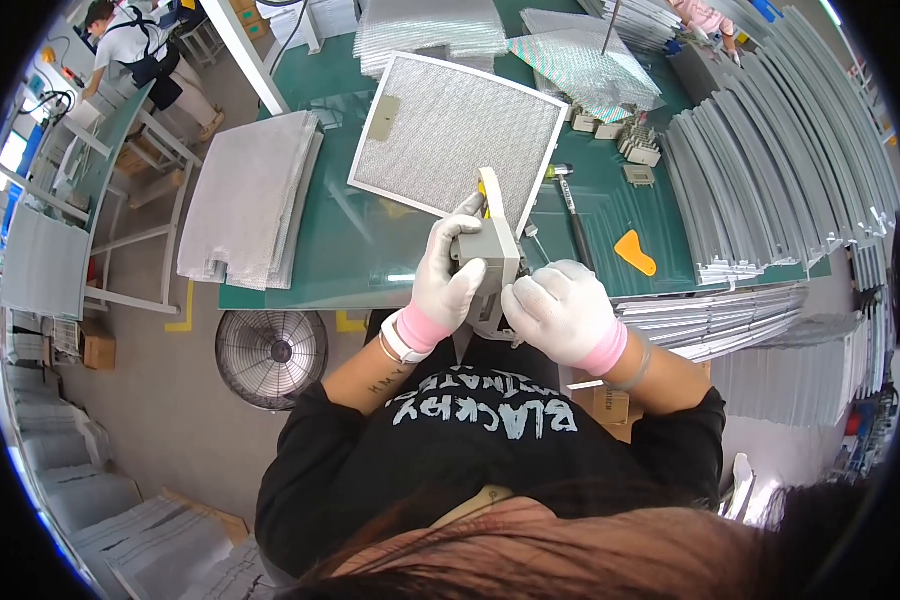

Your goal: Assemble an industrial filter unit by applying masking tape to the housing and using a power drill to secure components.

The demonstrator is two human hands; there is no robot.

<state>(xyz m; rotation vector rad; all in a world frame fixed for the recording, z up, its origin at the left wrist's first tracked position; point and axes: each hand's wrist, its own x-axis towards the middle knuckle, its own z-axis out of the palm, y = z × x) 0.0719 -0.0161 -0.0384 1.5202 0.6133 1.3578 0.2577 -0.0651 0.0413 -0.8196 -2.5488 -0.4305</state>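
Note:
Both my hands wear white gloves with pink cuffs, held together over the table's front edge. My left hand (pixel 446 268) grips a grey boxy tool (pixel 492 250), from whose far end a curved white strip and a yellow part stick up. At the tool's right side, my right hand (pixel 562 312) is closed with its fingers folded; what they hold is hidden. Just beyond lies a framed mesh filter panel (pixel 460 130), tilted on the green table (pixel 350 255). Right of the tool are a hammer (pixel 575 225) and an orange scraper (pixel 634 253).
Stacks of grey mesh sheets stand left (pixel 245 200) and at the back (pixel 430 30). Upright panels (pixel 770 150) line the right side, near small grey metal parts (pixel 638 148). A floor fan (pixel 272 358) stands below the table. Another person (pixel 145 55) works far left.

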